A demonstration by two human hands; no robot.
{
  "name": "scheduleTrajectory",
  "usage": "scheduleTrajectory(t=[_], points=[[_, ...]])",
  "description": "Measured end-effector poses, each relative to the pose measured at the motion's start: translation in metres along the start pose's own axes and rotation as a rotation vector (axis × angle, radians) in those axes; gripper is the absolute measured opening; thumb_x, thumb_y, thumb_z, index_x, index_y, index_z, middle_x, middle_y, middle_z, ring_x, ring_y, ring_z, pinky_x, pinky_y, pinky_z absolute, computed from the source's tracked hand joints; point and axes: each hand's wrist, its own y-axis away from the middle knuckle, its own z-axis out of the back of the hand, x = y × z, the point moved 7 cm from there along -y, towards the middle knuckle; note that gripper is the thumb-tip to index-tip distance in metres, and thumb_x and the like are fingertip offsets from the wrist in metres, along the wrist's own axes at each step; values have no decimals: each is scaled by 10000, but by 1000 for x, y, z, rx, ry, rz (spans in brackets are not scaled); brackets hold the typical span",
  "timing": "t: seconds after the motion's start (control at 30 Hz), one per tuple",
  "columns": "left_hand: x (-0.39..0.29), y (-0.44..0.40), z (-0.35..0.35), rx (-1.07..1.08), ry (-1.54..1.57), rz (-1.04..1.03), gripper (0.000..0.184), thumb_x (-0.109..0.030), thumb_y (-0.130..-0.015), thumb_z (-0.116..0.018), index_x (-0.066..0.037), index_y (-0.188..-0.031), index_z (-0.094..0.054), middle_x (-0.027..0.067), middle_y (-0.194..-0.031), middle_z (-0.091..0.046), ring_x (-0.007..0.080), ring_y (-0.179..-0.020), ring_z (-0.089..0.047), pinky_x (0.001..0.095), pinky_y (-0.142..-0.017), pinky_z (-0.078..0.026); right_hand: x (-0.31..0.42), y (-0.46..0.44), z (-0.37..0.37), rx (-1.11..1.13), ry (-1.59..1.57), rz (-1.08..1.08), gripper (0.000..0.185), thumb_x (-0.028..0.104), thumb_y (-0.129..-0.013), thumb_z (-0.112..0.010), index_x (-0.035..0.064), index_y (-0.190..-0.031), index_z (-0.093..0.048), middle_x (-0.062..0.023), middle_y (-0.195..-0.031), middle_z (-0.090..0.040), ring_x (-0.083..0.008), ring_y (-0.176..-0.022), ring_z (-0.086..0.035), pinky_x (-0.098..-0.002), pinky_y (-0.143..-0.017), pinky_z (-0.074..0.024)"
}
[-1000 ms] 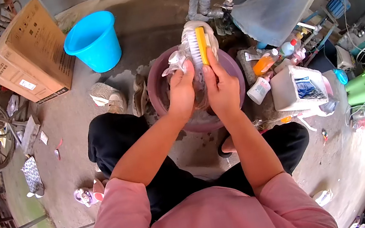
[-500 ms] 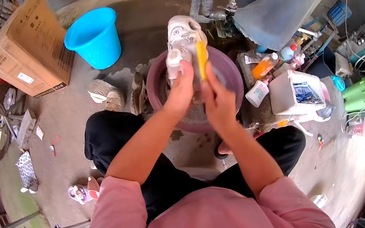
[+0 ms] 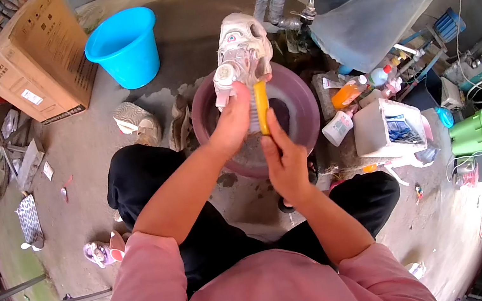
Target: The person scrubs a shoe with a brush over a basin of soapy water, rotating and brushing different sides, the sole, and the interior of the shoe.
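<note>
A pale, chunky sneaker [image 3: 240, 38] is held over the purple basin [image 3: 308, 106], its far end reaching past the basin's back rim. My left hand [image 3: 231, 121] is closed around the near part of the shoe, thumb on top. In my right hand [image 3: 289, 164] is a scrub brush with a yellow back [image 3: 262, 108], gripped by its near end. Its pale bristles face left, close to the shoe and my left hand; whether they touch the shoe I cannot tell. Cloudy water shows in the basin.
Other shoes [image 3: 138, 123] lie on the floor left of the basin. A blue bucket [image 3: 127, 54] and a cardboard box [image 3: 39, 63] stand beyond them. To the right are an orange bottle [image 3: 348, 93], a white bottle [image 3: 339, 128] and a white foam box [image 3: 373, 130].
My right hand and the brush have moved toward me and slightly left. The shoe has shifted a little up in view, still in my left hand.
</note>
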Motion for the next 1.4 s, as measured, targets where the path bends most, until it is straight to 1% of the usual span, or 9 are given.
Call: scheduleTrajectory(t=[0.13,0.37,0.43,0.6,0.7,0.9,1.03,1.17,1.4], points=[[-3,19,-28,-69,-312,-23,547,-396,-932,-237,10,-1295,-280,110,-1263,-376,181,-1167,-320,289,-991,-244,-10,-46,20,-138,134,-1,373,200,-855,-500,78,-1206,-466,-221,-629,-534,-338,-519,-547,-364,-472,-416],[-17,5,-6,9,-178,4,583,-489,-896,-289,-17,-1220,-395,80,-1130,-469,128,-1050,-411,263,-904,-332,17,-5,5,-57,-2,184,417,111,-825,-536,97,-1232,-445,-231,-894,-581,-305,-637,-604,-303,-550,-463],[-8,19,-13,-42,-144,259,566,-465,-900,-324,-6,-1225,-387,91,-1137,-464,151,-1060,-410,273,-915,-322,10,-22,11,-92,60,178,410,118,-827,-532,101,-1228,-452,-221,-822,-587,-307,-598,-591,-317,-526,-454],[22,23,-12,-74,-632,-14,502,-422,-910,-314,5,-1154,-417,87,-1099,-446,167,-1017,-394,296,-899,-316,10,-66,30,-118,307,38,417,152,-817,-546,110,-1223,-461,-161,-595,-541,-296,-481,-536,-363,-456,-411],[9,9,0,-52,-373,-55,604,-490,-877,-356,25,-1177,-452,143,-1177,-472,207,-1140,-391,293,-970,-276,15,-37,19,-132,190,249,452,131,-797,-573,108,-1232,-451,-162,-669,-575,-292,-524,-565,-341,-492,-447],[24,10,-4,38,-286,220,700,-599,-843,-267,-32,-1233,-396,119,-1184,-472,171,-1112,-417,275,-940,-322,4,-32,25,-91,279,120,417,158,-810,-562,138,-1218,-478,-145,-734,-603,-271,-510,-567,-309,-468,-445],[10,6,-30,4,138,121,768,-656,-805,-232,-60,-1277,-337,118,-1192,-472,176,-1110,-426,293,-937,-335,-36,-70,45,-293,204,59,387,194,-848,-521,128,-1226,-469,-137,-752,-600,-132,-520,-536,-268,-467,-414],[-18,0,-26,135,494,125,864,-726,-737,-181,-94,-1321,-260,132,-1228,-443,193,-1136,-413,341,-945,-343,-85,-40,45,-257,-481,-527,468,180,-866,-505,96,-1302,-358,22,-809,-556,-25,-586,-467,-176,-472,-349],[-19,-4,-18,83,635,151,823,-707,-763,-202,-95,-1307,-281,118,-1258,-400,241,-1142,-397,400,-939,-340,-51,1,6,-170,-673,-421,632,28,-773,-598,3,-1316,-276,-73,-1143,-488,-121,-966,-495,-223,-835,-384]])
